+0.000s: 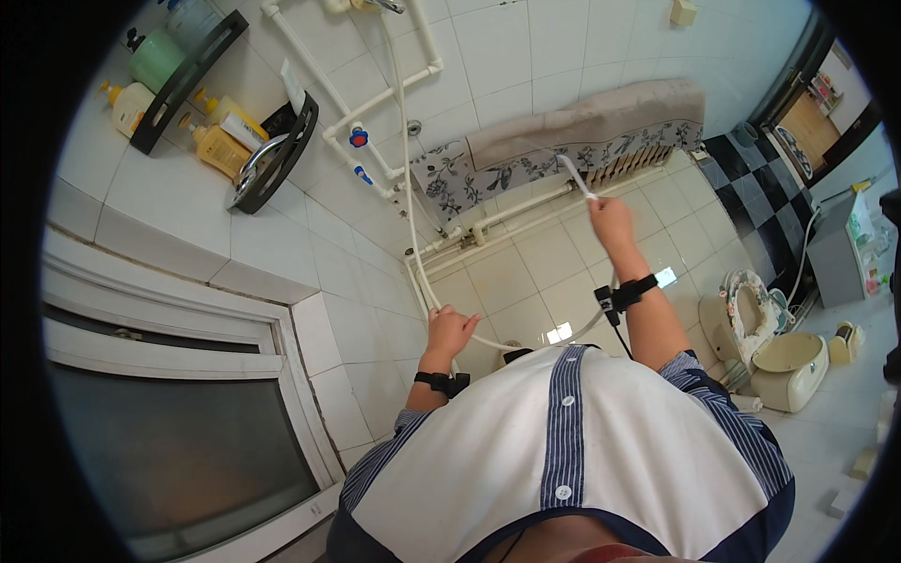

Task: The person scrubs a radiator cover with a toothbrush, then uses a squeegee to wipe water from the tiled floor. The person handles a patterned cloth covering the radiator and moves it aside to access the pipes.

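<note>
My right hand (611,219) is closed around the handle of a white handheld shower head (574,172). The head points toward a beige mat (588,127) with a grey floral border, which is draped over a low radiator (628,169) along the wall. Between the shower head and the mat, I cannot clearly make out any water. A long white shower hose (406,155) drops from the tap (386,5), passes through the curled fingers of my left hand (448,332), and loops in front of me toward my right wrist. My left thumb sticks out from the hose.
White pipes with a red-and-blue valve knob (359,137) run down the wall. Black corner shelves (281,158) hold several pump bottles. A frosted window (183,436) lies at left. On the right are a toilet (788,369), a grey cabinet (836,257) and a doorway (809,116).
</note>
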Available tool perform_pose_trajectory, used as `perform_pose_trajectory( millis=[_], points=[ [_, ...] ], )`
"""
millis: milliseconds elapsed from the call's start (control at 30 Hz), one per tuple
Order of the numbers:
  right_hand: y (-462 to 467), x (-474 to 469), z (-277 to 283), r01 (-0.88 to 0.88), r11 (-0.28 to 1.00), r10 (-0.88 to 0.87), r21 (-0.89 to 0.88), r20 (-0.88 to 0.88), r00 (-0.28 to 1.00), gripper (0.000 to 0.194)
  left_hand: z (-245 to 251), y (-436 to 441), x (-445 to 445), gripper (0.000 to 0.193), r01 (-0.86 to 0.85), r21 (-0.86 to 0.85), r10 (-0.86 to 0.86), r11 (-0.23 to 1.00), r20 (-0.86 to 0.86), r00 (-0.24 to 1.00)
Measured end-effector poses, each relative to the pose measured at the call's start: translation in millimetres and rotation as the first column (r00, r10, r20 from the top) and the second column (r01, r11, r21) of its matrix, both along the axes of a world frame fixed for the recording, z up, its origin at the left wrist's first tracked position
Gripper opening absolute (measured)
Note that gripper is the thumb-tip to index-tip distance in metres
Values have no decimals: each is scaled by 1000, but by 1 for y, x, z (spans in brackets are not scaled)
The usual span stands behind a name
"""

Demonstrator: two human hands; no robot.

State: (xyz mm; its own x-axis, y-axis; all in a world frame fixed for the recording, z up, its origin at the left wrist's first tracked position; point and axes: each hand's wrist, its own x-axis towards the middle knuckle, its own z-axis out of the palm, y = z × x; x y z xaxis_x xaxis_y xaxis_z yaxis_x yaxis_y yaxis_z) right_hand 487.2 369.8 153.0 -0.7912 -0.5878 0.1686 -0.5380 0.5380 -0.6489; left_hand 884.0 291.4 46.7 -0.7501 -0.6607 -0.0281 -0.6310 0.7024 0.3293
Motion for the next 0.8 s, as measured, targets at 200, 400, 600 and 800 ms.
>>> perform_pose_trajectory(
  millis=[200,400,600,800],
  points=[
    [-38,80,28,-292,955,295,-46,61,954,33,-6,-12,25,51,3,-12,-2,1000,109,994],
    [-34,61,49,-218,973,221,-72,40,974,31,-4,-18,30,49,-18,-4,18,1000,39,999],
    [-42,67,47,-225,973,227,-46,50,973,30,-5,-18,25,47,-20,31,20,999,13,1000],
    [-49,90,41,-263,960,270,-100,70,960,31,-6,-27,38,45,-22,-10,22,1000,48,999]
  ],
)
